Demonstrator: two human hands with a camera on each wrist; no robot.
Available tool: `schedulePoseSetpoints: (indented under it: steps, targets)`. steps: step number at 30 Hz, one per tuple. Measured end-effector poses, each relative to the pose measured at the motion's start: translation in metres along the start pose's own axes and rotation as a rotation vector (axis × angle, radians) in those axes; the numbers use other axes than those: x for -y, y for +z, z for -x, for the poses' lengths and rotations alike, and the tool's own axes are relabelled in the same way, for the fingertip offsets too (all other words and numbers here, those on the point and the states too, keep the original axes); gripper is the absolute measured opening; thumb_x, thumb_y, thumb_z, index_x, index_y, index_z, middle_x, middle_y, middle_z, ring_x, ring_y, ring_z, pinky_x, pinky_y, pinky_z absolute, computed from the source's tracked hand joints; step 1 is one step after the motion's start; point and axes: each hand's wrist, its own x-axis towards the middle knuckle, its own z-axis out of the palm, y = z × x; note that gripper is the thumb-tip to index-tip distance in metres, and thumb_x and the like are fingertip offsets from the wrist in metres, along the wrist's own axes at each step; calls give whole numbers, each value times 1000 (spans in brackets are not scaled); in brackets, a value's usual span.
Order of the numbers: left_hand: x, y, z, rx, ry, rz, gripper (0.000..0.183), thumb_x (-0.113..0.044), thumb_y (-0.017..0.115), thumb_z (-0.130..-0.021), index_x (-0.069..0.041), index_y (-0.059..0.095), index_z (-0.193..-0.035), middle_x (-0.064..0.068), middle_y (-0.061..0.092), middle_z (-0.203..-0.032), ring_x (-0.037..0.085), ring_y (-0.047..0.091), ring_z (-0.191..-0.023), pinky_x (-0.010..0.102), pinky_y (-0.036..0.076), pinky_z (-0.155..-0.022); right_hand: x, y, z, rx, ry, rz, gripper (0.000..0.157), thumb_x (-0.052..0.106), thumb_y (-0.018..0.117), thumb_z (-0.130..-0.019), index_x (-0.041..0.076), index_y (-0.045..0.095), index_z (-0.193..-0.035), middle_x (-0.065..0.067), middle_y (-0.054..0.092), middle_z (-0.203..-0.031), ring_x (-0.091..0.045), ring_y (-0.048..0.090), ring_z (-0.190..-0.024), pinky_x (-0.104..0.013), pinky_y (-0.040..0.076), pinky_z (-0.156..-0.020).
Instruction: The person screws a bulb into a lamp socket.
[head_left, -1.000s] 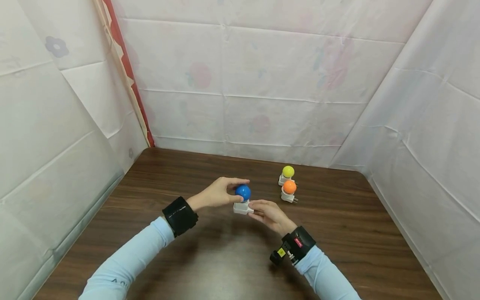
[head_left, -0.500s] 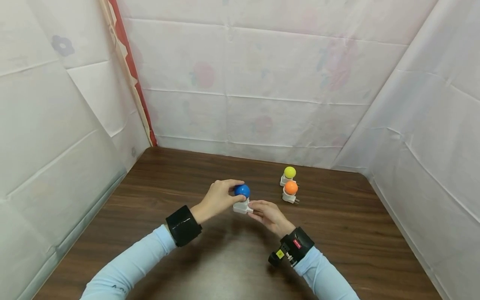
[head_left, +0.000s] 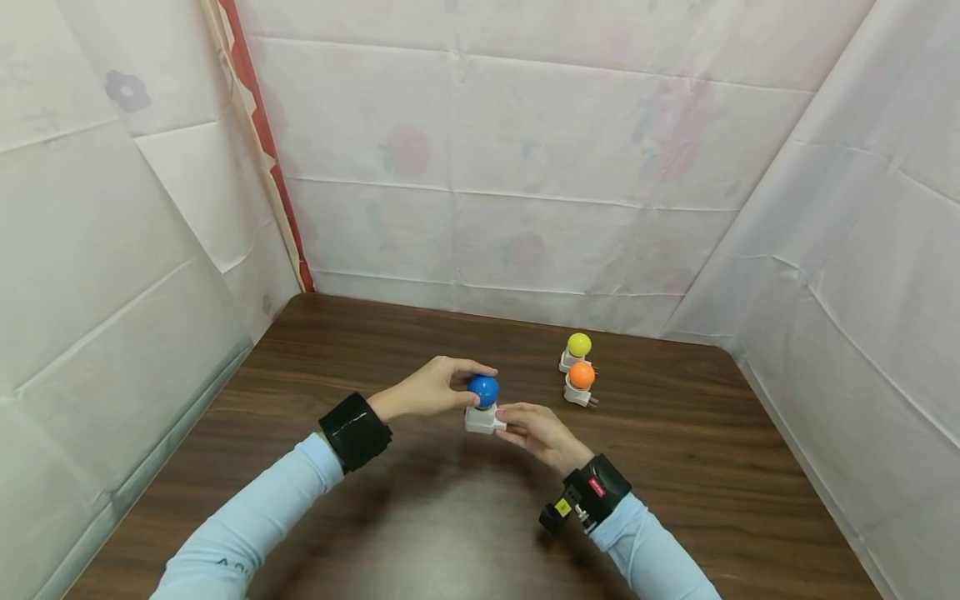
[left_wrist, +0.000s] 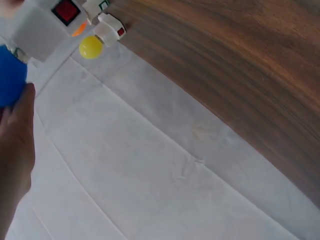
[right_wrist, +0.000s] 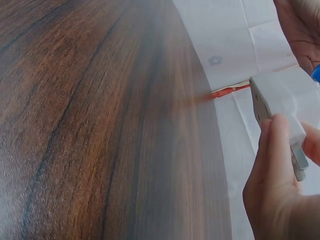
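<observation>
My left hand (head_left: 431, 388) pinches a round blue light bulb (head_left: 483, 391) between thumb and fingers. Directly below the bulb is a white plug-in lamp socket (head_left: 481, 419), which my right hand (head_left: 546, 434) grips by its plug end. In the left wrist view the metal neck of the blue bulb (left_wrist: 12, 75) shows at the mouth of the socket (left_wrist: 45, 30), whose side bears a red switch. The right wrist view shows the socket (right_wrist: 285, 95) between my right fingers and thumb, its metal prongs (right_wrist: 299, 159) pointing toward the palm.
To the right, an orange bulb (head_left: 581, 375) in a white socket stands on the dark wooden table (head_left: 450, 517). Just behind it is a yellow bulb (head_left: 579, 344) in another white socket. White cloth (head_left: 480, 167) hangs along the back and both sides.
My left hand turned at the wrist around the blue bulb, first toward me, then back. The bulb and socket are slightly lower. My right hand keeps its hold on the socket.
</observation>
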Motion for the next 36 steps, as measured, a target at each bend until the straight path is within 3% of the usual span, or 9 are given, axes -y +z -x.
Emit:
schedulePoseSetpoints:
  steps: [6, 10, 14, 18, 22, 29, 36]
  targets:
    - [0, -3, -1, 40, -1, 20, 42, -9, 64, -85, -10, 55, -126, 13, 53, -131, 28, 53, -118, 38, 45, -93, 1, 1, 1, 21, 12, -4, 40, 13, 61, -88, -4, 50, -123, -7, 60, -103, -16, 60, -90, -28, 51, -86]
    - [0, 0, 0, 20, 14, 41, 45, -9, 64, -85, -9, 53, -129, 13, 51, -132, 29, 51, -120, 38, 45, -94, 1, 2, 1, 26, 2, -8, 40, 12, 61, -88, -5, 49, -122, -7, 60, -103, -16, 60, -90, -28, 51, -86]
    - [-4, 7, 3, -105, 20, 0, 48, -14, 68, -82, -5, 53, -127, 13, 54, -129, 27, 54, -116, 37, 47, -92, 0, 4, -1, 11, -6, -32, 39, 11, 61, -87, -5, 50, -121, -7, 60, -102, -16, 61, -90, -28, 51, -85]
    - [-12, 18, 6, -278, -20, -130, 50, -26, 71, -80, -2, 58, -122, 12, 61, -119, 24, 62, -103, 36, 52, -85, -1, 6, -2, -15, -22, -57, 38, 10, 61, -88, -5, 49, -120, -8, 60, -102, -16, 61, -89, -28, 51, -86]
    - [-16, 25, 7, -362, -50, -232, 46, -28, 71, -79, -3, 61, -117, 11, 65, -112, 20, 66, -92, 34, 54, -79, -3, 6, -3, -27, -33, -60, 39, 9, 60, -88, -5, 48, -122, -10, 58, -104, -16, 61, -89, -28, 51, -86]
    - [-16, 26, 7, -357, -67, -235, 43, -26, 71, -80, -4, 63, -116, 11, 66, -111, 19, 66, -91, 33, 55, -77, -5, 6, -3, -25, -20, -60, 42, 10, 60, -88, -5, 47, -125, -10, 57, -108, -16, 60, -90, -28, 51, -86]
    - [-13, 17, 7, -248, -12, -177, 42, -21, 68, -82, -4, 60, -120, 13, 63, -116, 24, 63, -102, 35, 52, -84, -5, 3, -3, -10, -16, -46, 41, 11, 60, -88, -5, 47, -124, -11, 56, -108, -16, 60, -90, -27, 51, -85]
